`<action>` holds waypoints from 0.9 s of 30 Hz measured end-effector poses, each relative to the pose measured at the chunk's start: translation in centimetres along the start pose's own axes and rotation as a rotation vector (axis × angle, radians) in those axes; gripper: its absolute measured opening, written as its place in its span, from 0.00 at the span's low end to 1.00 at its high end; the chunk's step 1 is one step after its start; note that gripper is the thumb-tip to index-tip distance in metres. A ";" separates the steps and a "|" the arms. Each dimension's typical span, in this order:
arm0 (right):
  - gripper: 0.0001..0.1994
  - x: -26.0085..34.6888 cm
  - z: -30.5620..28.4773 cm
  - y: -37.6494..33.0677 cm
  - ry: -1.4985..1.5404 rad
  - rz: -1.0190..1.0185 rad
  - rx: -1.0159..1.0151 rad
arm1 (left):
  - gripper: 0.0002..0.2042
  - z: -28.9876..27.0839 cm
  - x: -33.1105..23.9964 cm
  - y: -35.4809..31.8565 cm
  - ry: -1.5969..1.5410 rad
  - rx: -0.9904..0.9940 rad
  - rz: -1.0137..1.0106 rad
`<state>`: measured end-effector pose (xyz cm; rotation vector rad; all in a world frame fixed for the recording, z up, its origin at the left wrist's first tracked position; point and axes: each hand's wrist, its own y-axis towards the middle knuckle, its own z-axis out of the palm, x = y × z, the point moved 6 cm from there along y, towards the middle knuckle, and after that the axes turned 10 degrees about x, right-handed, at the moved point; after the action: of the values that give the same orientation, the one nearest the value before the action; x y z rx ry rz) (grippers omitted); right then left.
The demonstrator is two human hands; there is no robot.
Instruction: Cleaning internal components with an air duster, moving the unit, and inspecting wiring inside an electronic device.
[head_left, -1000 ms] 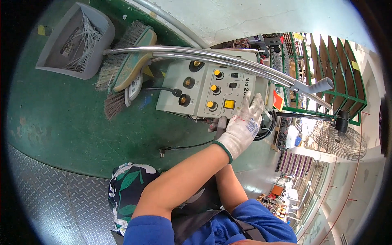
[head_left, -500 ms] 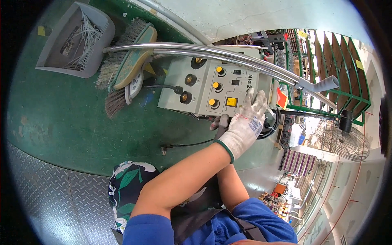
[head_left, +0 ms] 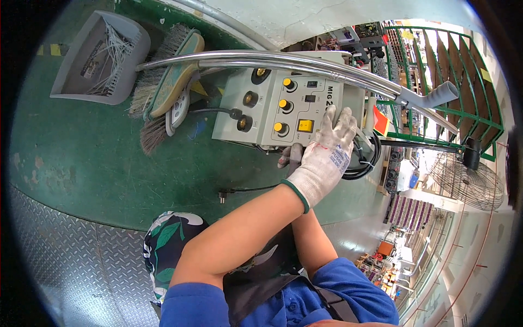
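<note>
My left hand (head_left: 327, 155), in a white work glove with a green cuff, lies over the lower right of a welding machine's front panel, its fingers stretched out. The beige welding machine (head_left: 260, 111) has yellow-capped knobs, a yellow rocker switch (head_left: 305, 126) and brass sockets. Passing beneath my left forearm, my right arm reaches to the machine's lower edge. Two gloved fingertips of my right hand (head_left: 295, 155) show there; the rest is hidden. Black cable (head_left: 362, 172) is coiled beside my left hand. A plug (head_left: 222, 194) lies on the green floor.
Long metal handles (head_left: 305, 61) cross the machine, from a broom (head_left: 173, 90) and a grey dustpan (head_left: 64, 82) holding white strips. A wall (head_left: 305, 16) borders the far side. At right are a fan (head_left: 463, 180) and green racking (head_left: 493, 109). Metal tread plate (head_left: 65, 256) lies near left.
The whole view has shifted slightly, so the machine's panel sits a little higher and farther left. My left hand stays on the panel and my right fingertips stay at its lower edge.
</note>
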<state>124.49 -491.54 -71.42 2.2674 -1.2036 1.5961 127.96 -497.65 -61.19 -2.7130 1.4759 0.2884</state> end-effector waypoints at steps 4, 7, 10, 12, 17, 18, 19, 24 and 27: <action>0.08 -1.3 -0.6 0.7 0.050 0.050 0.004 | 0.28 0.2 -0.2 -0.1 0.012 -0.062 -0.067; 0.08 -0.3 -0.4 0.2 0.015 -0.018 0.001 | 0.29 -0.1 -0.2 0.0 -0.017 -0.032 -0.022; 0.09 1.2 0.0 -0.6 -0.008 -0.063 0.003 | 0.28 0.2 -0.3 0.0 -0.025 0.019 0.011; 0.11 1.3 0.6 -1.0 0.120 0.010 0.076 | 0.27 0.7 0.0 0.3 -0.063 -0.041 -0.108; 0.13 0.1 -0.1 -0.7 0.041 0.108 0.069 | 0.26 0.2 -0.3 0.2 0.039 0.005 -0.046; 0.11 0.1 0.1 -0.7 0.027 0.129 0.077 | 0.26 0.3 -0.4 0.1 0.069 0.029 -0.014; 0.11 0.4 0.3 -0.7 0.026 0.128 0.081 | 0.26 0.4 -0.2 0.1 0.069 0.029 -0.018; 0.11 1.9 0.9 -1.6 -0.059 0.139 0.075 | 0.26 0.7 0.0 -0.2 0.188 0.053 -0.082; 0.14 1.1 0.7 -1.3 -0.074 0.166 0.067 | 0.26 1.0 -0.1 -0.3 0.232 0.030 -0.076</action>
<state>125.98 -491.62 -70.35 2.3412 -1.4107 1.6442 128.04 -497.26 -62.13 -2.8500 1.4079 -0.0528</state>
